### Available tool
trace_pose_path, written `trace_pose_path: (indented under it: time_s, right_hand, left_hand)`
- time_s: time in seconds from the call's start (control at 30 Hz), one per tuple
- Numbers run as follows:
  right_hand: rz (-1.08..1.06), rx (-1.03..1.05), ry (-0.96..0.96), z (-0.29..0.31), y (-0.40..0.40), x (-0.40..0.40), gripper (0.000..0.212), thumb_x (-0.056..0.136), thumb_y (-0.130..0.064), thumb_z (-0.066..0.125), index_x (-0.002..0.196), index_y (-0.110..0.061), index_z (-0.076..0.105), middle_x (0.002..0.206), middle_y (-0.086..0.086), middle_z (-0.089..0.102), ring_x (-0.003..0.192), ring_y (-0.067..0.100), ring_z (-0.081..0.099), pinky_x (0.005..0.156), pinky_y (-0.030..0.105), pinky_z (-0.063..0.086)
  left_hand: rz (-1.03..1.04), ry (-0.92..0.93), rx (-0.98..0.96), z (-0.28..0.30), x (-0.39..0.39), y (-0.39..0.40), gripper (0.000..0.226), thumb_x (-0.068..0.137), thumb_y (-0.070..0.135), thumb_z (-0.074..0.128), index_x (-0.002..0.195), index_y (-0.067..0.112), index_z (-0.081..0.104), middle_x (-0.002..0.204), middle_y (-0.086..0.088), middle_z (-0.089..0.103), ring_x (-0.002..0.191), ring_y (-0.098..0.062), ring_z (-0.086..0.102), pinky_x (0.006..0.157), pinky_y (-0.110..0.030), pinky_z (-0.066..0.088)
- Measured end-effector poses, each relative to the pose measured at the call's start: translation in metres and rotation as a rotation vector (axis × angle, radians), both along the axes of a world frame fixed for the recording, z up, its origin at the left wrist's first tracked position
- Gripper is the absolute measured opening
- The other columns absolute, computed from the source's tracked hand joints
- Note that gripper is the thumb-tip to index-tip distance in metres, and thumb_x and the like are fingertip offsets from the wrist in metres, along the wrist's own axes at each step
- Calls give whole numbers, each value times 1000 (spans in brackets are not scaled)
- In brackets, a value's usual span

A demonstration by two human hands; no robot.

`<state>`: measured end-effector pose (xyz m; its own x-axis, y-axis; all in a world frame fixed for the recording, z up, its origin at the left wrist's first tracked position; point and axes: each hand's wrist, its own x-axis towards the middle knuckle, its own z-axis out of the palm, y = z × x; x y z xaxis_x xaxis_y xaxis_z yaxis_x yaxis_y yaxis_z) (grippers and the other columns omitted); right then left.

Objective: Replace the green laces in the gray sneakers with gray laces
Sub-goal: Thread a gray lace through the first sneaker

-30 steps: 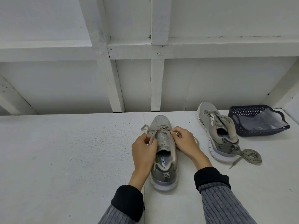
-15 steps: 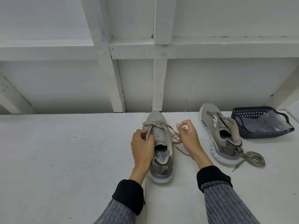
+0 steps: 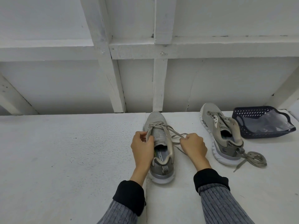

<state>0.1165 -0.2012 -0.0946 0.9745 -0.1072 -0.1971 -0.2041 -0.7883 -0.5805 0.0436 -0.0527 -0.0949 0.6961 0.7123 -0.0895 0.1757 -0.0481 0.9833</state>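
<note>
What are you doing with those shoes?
A person is lacing a gray sneaker on the white table. The left hand holds the shoe's side, and the right hand pinches a gray lace out sideways. The other sneaker sits unlaced, a loose lace by its heel.

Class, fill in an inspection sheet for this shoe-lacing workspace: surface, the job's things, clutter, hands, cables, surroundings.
Surface: white painted rough tabletop, a seam running under the near shoe.
Job's things: gray mesh sneaker in front, gray lace threaded only through its toe-end eyelets; second gray sneaker, unlaced, to the right; loose coiled greenish-gray lace by its heel.
Clutter: dark blue perforated plastic basket holding a clear plastic bag.
Hands: left hand holds the front sneaker's left eyelet edge; right hand has a closed grip on the lace.
Cables: nothing seen.
Surroundings: white wooden framed wall behind.
</note>
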Motion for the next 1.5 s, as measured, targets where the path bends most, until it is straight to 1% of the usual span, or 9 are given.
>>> trace_pose_path:
  time_s: [0.2,0.33,0.47,0.7,0.83,0.97,1.13,1.3,1.5]
  right_hand:
    - [149,275,145,9,-7,2,23,92,-17,52,71,-8,57,58,0,49,54,15,41,48,23,29]
    - [153,202,166,0,-15,-2,41,99,-25,48,61,-11,50,59,1,50,55,14,44,49,24,31]
    - [187,159,117,-17,-19,-8,12,87,-28,64,82,-17,61,84,-2,61,72,17,58,57,26,42]
    - [169,68,-81,-20,-11,-11,11,90,-24,65,79,-24,65,72,-5,59,67,11,53,51,22,30]
    - [107,52,-174,-9,-10,-4,10,89,-27,68,78,-28,68,91,-4,60,99,20,44,74,31,27]
    - [108,74,-231,19,1,1,15,87,-31,68,72,-32,67,95,-16,56,102,9,29,75,33,13]
    - [211,329,-185,40,25,13,16,90,-20,62,78,-30,61,77,-12,64,89,17,61,93,46,43]
    - [241,306,-151,41,39,20,11,90,-20,63,86,-23,73,74,-12,64,90,21,63,95,48,45]
    - [256,-297,-242,50,42,24,14,87,-6,55,81,-17,62,82,-2,63,87,24,55,76,36,22]
  left_hand:
    - [9,-7,-14,-2,0,0,10,86,16,65,95,19,63,93,5,66,87,-9,61,69,-19,45]
    - [10,-9,-19,-4,1,0,9,87,18,65,96,19,63,93,4,66,87,-10,61,69,-20,47]
    - [15,-12,-25,-4,1,0,8,88,19,65,95,18,63,93,3,66,86,-12,61,69,-21,47]
    - [-5,2,0,-2,0,0,6,89,21,65,95,19,62,92,3,66,85,-10,61,68,-20,46]
    - [-97,62,108,-1,3,7,14,90,26,61,103,26,62,100,10,63,92,-7,60,77,-30,50]
    - [-213,191,207,10,12,16,26,90,29,59,115,28,65,109,9,62,97,-11,57,80,-30,43]
    - [-246,305,309,18,18,26,27,93,36,55,116,31,68,105,9,65,93,-15,57,77,-29,42]
    - [-236,279,250,10,18,32,24,96,38,52,113,35,70,107,7,69,94,-15,57,79,-30,43]
    - [-195,272,212,3,17,30,24,97,37,52,112,34,70,101,9,67,92,-14,56,77,-29,38]
